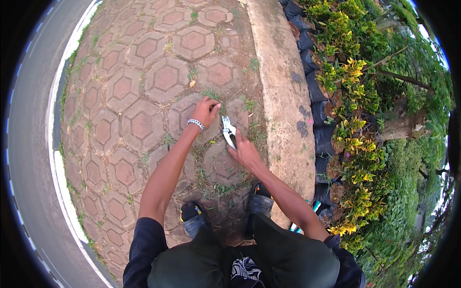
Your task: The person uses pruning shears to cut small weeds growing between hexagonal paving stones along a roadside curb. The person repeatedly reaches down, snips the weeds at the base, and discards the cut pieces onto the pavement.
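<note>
My right hand (246,150) is closed around a pair of metal pruning shears (227,130), whose blades point away from me and to the left. My left hand (206,113), with a braided bracelet on its wrist, is just beyond the shears' tip. Its fingers curl down beside a grass tuft (210,94) growing in a joint of the paving. Whether those fingers pinch any blades is hidden. Hexagonal paving blocks (141,125) lie under both hands, with cut or loose grass (223,189) between my feet and the shears.
A concrete kerb strip (286,90) runs along the right, beside black planting bags (324,118) with yellow-green shrubs (354,144). Something with teal parts (317,206) lies partly behind my right forearm. An asphalt road (32,118) with a white-painted kerb (59,172) borders the left.
</note>
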### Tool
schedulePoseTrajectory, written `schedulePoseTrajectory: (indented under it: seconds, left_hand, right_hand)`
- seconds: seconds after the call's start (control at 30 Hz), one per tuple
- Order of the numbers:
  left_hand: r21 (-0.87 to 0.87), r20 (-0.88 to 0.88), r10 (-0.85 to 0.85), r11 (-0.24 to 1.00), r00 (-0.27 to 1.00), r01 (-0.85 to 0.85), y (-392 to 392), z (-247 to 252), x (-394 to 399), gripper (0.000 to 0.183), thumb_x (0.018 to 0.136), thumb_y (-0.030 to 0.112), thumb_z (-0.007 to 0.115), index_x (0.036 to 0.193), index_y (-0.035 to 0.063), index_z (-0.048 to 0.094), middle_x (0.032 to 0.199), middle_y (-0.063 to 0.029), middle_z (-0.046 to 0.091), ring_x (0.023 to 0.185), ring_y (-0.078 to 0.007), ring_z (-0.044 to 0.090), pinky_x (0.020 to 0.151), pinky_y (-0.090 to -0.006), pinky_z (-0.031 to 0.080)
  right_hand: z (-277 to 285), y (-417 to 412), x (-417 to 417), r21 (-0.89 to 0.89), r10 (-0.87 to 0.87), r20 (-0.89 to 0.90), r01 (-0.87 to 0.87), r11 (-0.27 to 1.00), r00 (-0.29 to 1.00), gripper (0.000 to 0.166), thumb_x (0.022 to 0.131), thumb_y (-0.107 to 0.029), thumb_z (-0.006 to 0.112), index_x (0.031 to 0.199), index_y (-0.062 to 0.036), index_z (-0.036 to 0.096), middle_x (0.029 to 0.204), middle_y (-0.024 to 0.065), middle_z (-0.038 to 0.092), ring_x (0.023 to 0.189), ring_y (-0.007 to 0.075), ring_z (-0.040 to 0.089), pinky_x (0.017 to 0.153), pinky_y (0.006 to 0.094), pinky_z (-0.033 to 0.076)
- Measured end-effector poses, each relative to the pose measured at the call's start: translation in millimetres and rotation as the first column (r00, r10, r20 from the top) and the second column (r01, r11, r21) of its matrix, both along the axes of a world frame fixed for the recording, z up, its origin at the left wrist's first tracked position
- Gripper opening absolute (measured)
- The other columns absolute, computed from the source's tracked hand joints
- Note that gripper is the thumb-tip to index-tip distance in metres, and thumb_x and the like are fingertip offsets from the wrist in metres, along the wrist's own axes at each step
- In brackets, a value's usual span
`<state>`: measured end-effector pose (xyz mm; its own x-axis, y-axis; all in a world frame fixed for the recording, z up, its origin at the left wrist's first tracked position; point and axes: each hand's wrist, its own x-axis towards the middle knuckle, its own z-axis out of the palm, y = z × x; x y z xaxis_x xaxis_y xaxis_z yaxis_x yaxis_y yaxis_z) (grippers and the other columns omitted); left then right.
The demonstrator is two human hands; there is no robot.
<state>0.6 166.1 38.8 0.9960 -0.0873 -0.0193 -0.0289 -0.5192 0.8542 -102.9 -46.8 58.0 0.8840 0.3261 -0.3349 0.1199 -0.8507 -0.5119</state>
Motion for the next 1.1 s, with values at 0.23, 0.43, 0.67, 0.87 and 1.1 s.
schedulePoseTrajectory:
  seconds: [0.23,0.43,0.67,0.87,1.1]
  left_hand:
    - [-0.031,0.046,-0.035,0.999,0.998,0.037,5.0,-1.9,-4.5,0.017,0.095,0.014,0.066,0.103,-0.0007,0.071,0.095,-0.0159,0.061,0.081,-0.0297,0.065,0.075,-0.0400,0.054]
    - [-0.051,0.007,-0.043,0.998,0.999,0.044,7.7,-2.4,-5.3,0.017,0.095,0.014,0.066,0.105,0.0003,0.070,0.097,-0.0145,0.060,0.082,-0.0284,0.065,0.076,-0.0386,0.054]
    - [0.410,0.228,-0.229,0.904,0.946,0.120,-6.3,12.8,-15.5,0.027,0.089,0.023,0.074,0.111,0.0068,0.070,0.105,-0.0097,0.061,0.096,-0.0283,0.065,0.085,-0.0415,0.053]
    - [0.362,0.124,-0.214,0.919,0.969,0.157,-4.4,-5.4,-9.7,0.026,0.086,0.025,0.075,0.106,0.0085,0.070,0.108,-0.0098,0.060,0.104,-0.0315,0.062,0.088,-0.0444,0.052]
    - [0.550,0.160,-0.197,0.832,0.967,0.079,-21.1,-11.1,-8.8,0.019,0.091,0.023,0.068,0.097,0.0054,0.064,0.107,-0.0110,0.059,0.102,-0.0330,0.062,0.088,-0.0461,0.052]
  right_hand:
    - [13.3,8.1,-1.6,0.038,-0.032,-0.039,0.034,0.999,0.999,0.080,0.095,-0.034,0.063,0.149,0.0116,0.027,0.112,0.0399,0.062,0.092,0.0546,0.065,0.082,0.0559,0.054]
    - [27.2,8.6,-0.4,0.330,-0.165,-0.340,0.282,0.901,0.926,0.067,0.100,-0.032,0.059,0.150,0.0047,0.034,0.086,0.0166,0.066,0.065,0.0294,0.067,0.062,0.0420,0.054]
    - [-0.3,-13.6,2.5,0.519,-0.340,-0.674,0.748,0.413,0.656,0.048,0.100,-0.036,0.061,0.134,-0.0045,0.050,0.078,-0.0012,0.054,0.058,0.0095,0.054,0.050,0.0259,0.043]
    - [6.9,-30.5,1.0,0.475,-0.326,-0.736,0.796,0.375,0.593,0.051,0.093,-0.048,0.065,0.125,-0.0101,0.052,0.089,0.0009,0.056,0.073,0.0111,0.054,0.067,0.0380,0.053]
    - [44.7,-23.2,-3.3,0.353,0.136,-0.925,0.935,-0.030,0.353,0.063,0.084,-0.066,0.063,0.119,-0.0154,0.048,0.102,0.0098,0.055,0.081,0.0225,0.054,0.100,0.0622,0.043]
